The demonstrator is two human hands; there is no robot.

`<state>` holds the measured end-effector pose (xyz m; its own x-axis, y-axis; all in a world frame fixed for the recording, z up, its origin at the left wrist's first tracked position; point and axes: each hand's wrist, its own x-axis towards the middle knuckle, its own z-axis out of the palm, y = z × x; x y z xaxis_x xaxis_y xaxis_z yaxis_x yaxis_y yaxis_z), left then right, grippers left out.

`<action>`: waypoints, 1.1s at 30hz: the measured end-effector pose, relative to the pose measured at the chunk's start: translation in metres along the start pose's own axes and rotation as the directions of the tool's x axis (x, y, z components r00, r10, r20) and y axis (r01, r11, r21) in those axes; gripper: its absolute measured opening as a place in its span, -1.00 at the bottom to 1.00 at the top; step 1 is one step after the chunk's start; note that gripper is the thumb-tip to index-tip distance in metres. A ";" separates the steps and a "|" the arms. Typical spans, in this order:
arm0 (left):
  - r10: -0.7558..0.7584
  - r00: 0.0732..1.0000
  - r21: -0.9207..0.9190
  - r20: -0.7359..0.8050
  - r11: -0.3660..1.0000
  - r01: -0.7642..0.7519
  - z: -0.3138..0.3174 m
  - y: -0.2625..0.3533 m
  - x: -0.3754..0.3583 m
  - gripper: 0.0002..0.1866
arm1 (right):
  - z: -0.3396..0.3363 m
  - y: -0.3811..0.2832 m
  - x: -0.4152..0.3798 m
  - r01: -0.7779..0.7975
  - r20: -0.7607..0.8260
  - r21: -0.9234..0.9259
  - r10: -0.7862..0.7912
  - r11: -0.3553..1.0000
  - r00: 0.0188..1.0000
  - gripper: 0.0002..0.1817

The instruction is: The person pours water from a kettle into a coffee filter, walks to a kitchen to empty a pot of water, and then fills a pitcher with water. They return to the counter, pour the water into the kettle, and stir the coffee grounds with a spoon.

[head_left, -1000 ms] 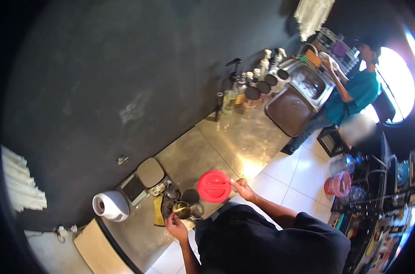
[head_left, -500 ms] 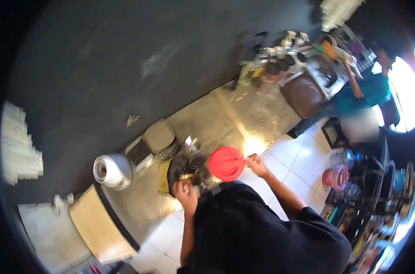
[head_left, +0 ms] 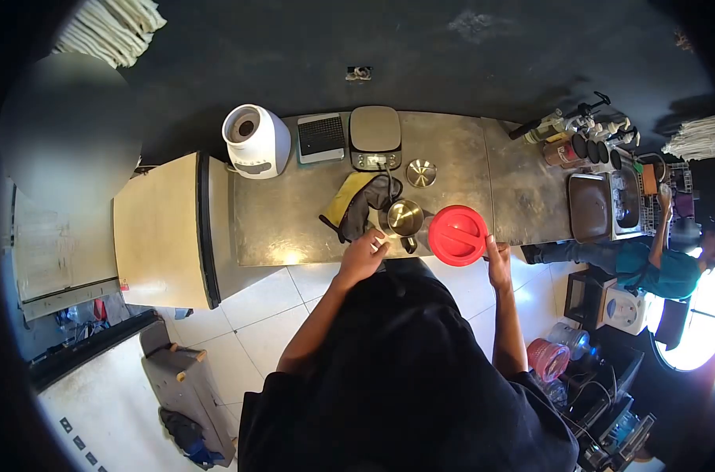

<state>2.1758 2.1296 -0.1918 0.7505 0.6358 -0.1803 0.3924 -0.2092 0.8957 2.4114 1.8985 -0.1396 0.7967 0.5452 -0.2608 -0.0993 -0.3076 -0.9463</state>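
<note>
My right hand (head_left: 498,264) grips the right edge of a red round lid (head_left: 457,235) with a raised bar across its top, held by the counter's front edge. Whether a container is beneath it is hidden. My left hand (head_left: 362,257) has its fingers curled together, left of a small metal pitcher (head_left: 405,217); what they hold, if anything, cannot be made out. The pitcher's dark handle points towards me. A grey and yellow cloth (head_left: 356,203) lies crumpled behind my left hand. Behind the pitcher sits a small metal cup (head_left: 421,173).
On the metal counter (head_left: 452,165) stand a digital scale (head_left: 375,130), a grey-topped device (head_left: 321,138) and a white appliance (head_left: 256,141). Pump bottles and a sink (head_left: 626,197) are at the right, where a person in a teal shirt (head_left: 660,269) works. A wooden cabinet (head_left: 160,228) stands left.
My view has turned and levelled, so the counter now runs straight across. The red lid stays in my right hand, and my left hand remains near the pitcher and cloth.
</note>
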 end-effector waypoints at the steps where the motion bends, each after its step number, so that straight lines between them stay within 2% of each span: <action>1: 0.001 0.999 0.026 0.053 1.000 -0.002 0.000 -0.004 -0.001 -0.70 | 0.000 -0.006 0.002 0.020 0.027 -0.102 -0.017 0.995 0.999 -0.42; 2: -0.002 0.994 0.050 0.109 0.999 -0.004 0.001 -0.008 -0.004 -0.64 | -0.001 -0.012 0.003 0.037 0.053 -0.206 -0.027 0.978 0.998 -0.39; 3: -0.083 0.977 0.053 0.198 0.996 0.074 -0.002 -0.008 -0.004 -0.46 | 0.000 -0.022 0.004 0.011 0.089 -0.257 0.012 0.966 0.996 -0.42; 7: -0.035 0.986 0.006 0.160 0.999 0.035 -0.009 0.003 -0.003 -0.38 | 0.010 -0.044 0.006 0.078 0.112 -0.311 -0.045 0.947 0.993 -0.39; 9: -0.042 0.985 0.097 0.168 0.995 0.026 -0.013 0.008 -0.006 -0.34 | 0.016 -0.048 0.010 0.082 0.118 -0.383 -0.039 0.920 0.992 -0.38; 10: -0.040 0.984 0.088 0.172 0.996 0.025 -0.012 0.006 -0.007 -0.34 | 0.017 -0.050 0.009 0.076 0.112 -0.449 -0.028 0.890 0.993 -0.37; 19: -0.010 0.978 0.041 0.209 0.999 0.001 -0.014 0.000 0.003 -0.33 | 0.040 -0.067 0.014 0.063 0.066 -0.512 -0.034 0.857 0.997 -0.35; 21: -0.003 0.974 0.007 0.228 1.000 0.001 -0.013 -0.003 0.002 -0.34 | 0.039 -0.064 0.017 0.088 0.106 -0.549 -0.036 0.831 0.994 -0.35; 25: 0.032 0.978 0.024 0.208 0.999 -0.037 -0.011 -0.008 0.002 -0.34 | 0.040 -0.069 0.018 0.041 0.055 -0.577 -0.011 0.816 0.998 -0.28; 28: 0.067 0.981 0.046 0.185 0.996 -0.077 -0.014 -0.009 0.003 -0.33 | 0.044 -0.080 0.017 0.005 0.033 -0.681 0.024 0.732 0.999 -0.30; 30: 0.031 0.969 -0.044 0.246 0.999 -0.021 -0.016 -0.007 0.003 -0.32 | 0.050 -0.092 0.014 0.018 0.040 -0.694 0.013 0.720 0.999 -0.33; 33: 0.029 0.967 -0.054 0.253 0.998 -0.016 -0.014 -0.005 0.005 -0.30 | 0.054 -0.096 0.011 0.045 0.040 -0.703 -0.024 0.710 0.999 -0.34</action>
<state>2.1701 2.1441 -0.1920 0.8718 0.4207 -0.2509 0.3511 -0.1794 0.9190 2.3971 1.9759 -0.0623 0.7742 0.5834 -0.2455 0.3848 -0.7419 -0.5491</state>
